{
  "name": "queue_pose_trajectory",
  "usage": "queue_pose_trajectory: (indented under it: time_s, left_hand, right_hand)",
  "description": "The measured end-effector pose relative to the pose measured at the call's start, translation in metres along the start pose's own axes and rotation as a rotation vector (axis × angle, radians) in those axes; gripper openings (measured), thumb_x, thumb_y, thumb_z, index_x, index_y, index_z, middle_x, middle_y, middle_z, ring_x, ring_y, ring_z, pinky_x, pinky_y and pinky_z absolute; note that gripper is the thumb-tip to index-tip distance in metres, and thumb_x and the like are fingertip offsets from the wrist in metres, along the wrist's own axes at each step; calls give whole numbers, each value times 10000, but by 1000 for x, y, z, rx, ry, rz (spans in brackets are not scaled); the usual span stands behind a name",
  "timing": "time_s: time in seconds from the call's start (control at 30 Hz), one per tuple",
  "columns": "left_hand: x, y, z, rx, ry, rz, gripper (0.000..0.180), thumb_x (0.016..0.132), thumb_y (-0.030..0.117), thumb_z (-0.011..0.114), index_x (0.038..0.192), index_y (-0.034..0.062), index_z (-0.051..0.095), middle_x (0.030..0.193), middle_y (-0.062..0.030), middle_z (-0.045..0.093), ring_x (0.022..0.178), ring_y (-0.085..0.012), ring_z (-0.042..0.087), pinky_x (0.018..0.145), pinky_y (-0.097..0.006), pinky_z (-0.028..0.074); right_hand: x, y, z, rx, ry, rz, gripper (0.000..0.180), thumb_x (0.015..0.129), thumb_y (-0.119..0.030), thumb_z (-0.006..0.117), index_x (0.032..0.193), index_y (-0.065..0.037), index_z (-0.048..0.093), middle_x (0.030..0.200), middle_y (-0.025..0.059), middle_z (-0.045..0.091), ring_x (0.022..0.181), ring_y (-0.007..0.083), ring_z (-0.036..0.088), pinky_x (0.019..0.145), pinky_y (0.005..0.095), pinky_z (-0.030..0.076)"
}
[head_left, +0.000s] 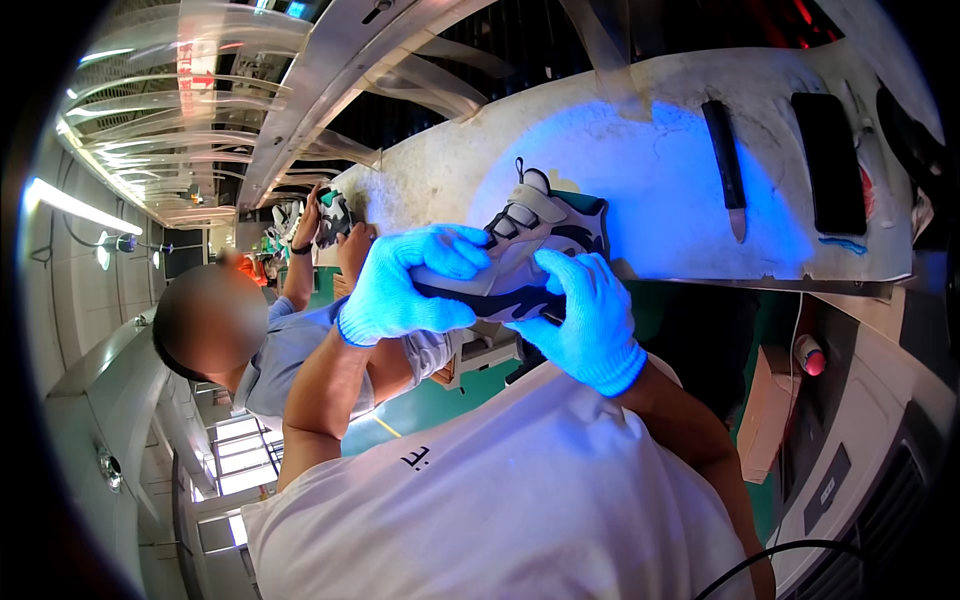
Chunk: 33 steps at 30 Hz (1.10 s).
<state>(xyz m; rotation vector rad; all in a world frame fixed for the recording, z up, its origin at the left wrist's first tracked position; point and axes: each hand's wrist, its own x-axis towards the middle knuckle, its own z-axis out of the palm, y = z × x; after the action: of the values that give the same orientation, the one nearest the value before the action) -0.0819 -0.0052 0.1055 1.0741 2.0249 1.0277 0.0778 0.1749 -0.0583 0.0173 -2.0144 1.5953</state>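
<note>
Both gloved hands (500,295) around sneaker (535,235)

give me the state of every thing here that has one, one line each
left hand: gloved, gripping the shoe
right hand: gloved, gripping the shoe
shoe: held off the bench, tilted, straps fastened
knife: lying flat on the bench, untouched
dark flat slab: lying flat, untouched
co-worker's shoe: held up in that person's hands
</note>
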Motion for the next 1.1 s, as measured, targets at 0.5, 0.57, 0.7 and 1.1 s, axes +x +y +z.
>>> queue_pose_trajectory:
  time_s: [0.5,0.57,0.7,1.1]
  left_hand:
    - [24,-3,-32,276,-176,-96,888,720,327,1029,1465,-12,684,1510,-256,679,1367,-414,695,1186,-509,512]
    - [30,8,-31,334,-242,-241,1000,715,370,1031,1545,-11,623,1513,-268,677,1377,-400,694,1174,-487,523]
    - [43,32,-17,518,-264,-377,1062,709,445,1023,1573,-11,607,1398,-273,738,1260,-396,762,1077,-439,595]
    - [60,40,-4,672,-341,-587,1188,708,596,1007,1623,7,532,1251,-276,789,1108,-399,809,971,-439,624]
  right_hand:
    - [32,12,5,-29,-57,24,817,681,-373,1052,1332,-101,639,1027,75,669,841,257,686,714,428,580]
    - [36,11,8,-36,-71,38,819,674,-378,1052,1329,-108,641,1027,74,668,839,254,690,715,429,582]
    - [36,9,6,-18,-97,87,829,668,-383,1052,1338,-120,641,1038,75,671,845,257,697,720,436,585]
    - [35,14,15,-70,-40,29,780,687,-378,1047,1309,-122,652,1064,70,698,850,260,704,722,437,579]
